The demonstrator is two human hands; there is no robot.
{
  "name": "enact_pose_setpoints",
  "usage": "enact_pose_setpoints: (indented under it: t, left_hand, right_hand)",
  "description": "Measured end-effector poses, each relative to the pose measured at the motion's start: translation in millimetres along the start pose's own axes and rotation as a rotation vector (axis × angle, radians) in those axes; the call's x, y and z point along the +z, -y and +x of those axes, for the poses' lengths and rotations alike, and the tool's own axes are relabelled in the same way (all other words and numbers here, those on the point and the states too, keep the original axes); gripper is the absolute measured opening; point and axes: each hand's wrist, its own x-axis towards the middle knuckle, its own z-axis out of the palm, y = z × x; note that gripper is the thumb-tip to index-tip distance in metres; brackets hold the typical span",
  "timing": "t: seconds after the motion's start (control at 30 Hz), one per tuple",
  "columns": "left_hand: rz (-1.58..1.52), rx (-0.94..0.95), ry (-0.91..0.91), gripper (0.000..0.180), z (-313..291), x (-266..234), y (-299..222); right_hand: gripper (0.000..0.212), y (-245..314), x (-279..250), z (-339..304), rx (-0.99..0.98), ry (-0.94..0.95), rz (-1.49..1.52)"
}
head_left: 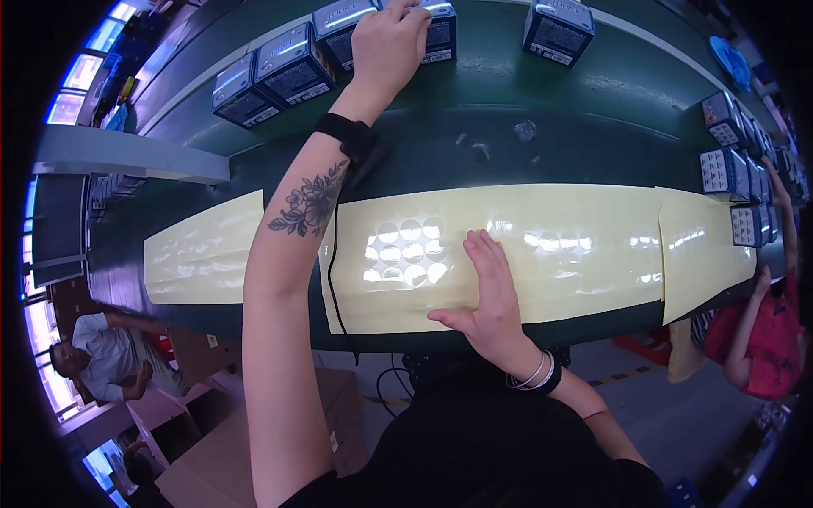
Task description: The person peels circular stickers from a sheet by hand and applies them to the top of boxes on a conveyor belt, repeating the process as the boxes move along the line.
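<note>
My left hand (391, 42) reaches to the far side of the bench, its fingers bent over a dark blue box (440, 38) with a silvery top. The upper frame edge partly cuts off the fingertips. A yellow backing sheet (576, 275) lies across the bench in front of me. Clear round stickers (410, 251) sit on it in a block, with a shorter row further right. My right hand (493, 309) is open over the sheet, just right of the sticker block, fingers stretched out and thumb apart, holding nothing.
More dark blue boxes (292, 63) stand left of my left hand; a single box (559, 32) is further right. Several stacked boxes (726, 173) line the right end, near a person in red (758, 347). Another yellow sheet (203, 254) lies left. A black cable (334, 279) crosses the middle sheet.
</note>
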Motion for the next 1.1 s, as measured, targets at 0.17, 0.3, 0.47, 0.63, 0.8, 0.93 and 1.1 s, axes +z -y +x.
enact_pose_setpoints:
  t: [0.17, 0.3, 0.47, 0.63, 0.8, 0.93, 1.1]
  left_hand:
    - [0.116, 0.155, -0.102, 0.023, 2, -32, -15]
    - [-0.050, 0.038, 0.131, 0.029, -56, -88, -55]
    - [-0.295, -0.082, 0.806, 0.028, -166, -179, -122]
    - [-0.371, -0.217, 0.425, 0.018, -221, -164, -144]
    - [-0.453, -0.316, 0.364, 0.010, -227, -162, -147]
    - [-0.458, -0.330, 0.380, 0.004, -217, -168, -147]
    - [-0.673, -0.465, 0.663, 0.007, -131, -186, -135]
  right_hand:
    - [0.081, 4, -6, 1, -0.008, -0.029, -0.017]
    - [0.067, 14, -13, 6, -0.081, 0.107, -0.235]
    - [0.051, 6, -7, 3, -0.087, 0.246, -0.306]
    - [0.041, 6, -3, 0, -0.112, 0.189, -0.312]
    - [0.039, 5, 0, 0, -0.115, 0.154, -0.293]
    - [0.040, 3, -4, 2, -0.109, 0.143, -0.286]
    - [0.045, -6, -3, -1, -0.075, 0.147, -0.266]
